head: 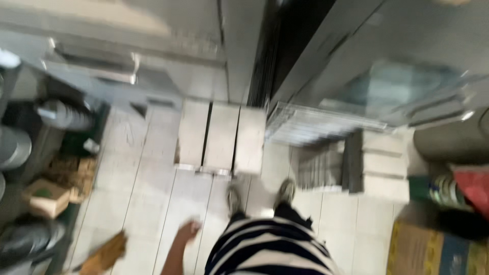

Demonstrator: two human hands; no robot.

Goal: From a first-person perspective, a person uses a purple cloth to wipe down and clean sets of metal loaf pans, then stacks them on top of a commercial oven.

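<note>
A blurred view looks straight down at a person in a striped top (270, 252) standing on a pale tiled floor (153, 203). Both shoes (285, 192) point toward 3 pale boxes (221, 135) stacked side by side against a grey metal cabinet (168, 61). Nothing has been picked up; the boxes sit untouched just ahead of the feet. The left hand (187, 230) hangs low beside the hip, arm straight down, empty, fingers loosely curled as far as the blur allows. The right hand is out of view. A wire rack (316, 125) and more pale boxes (382, 168) stand to the right. A brown paper bag (46, 196) and dark bins (15, 147) line the left.
</note>
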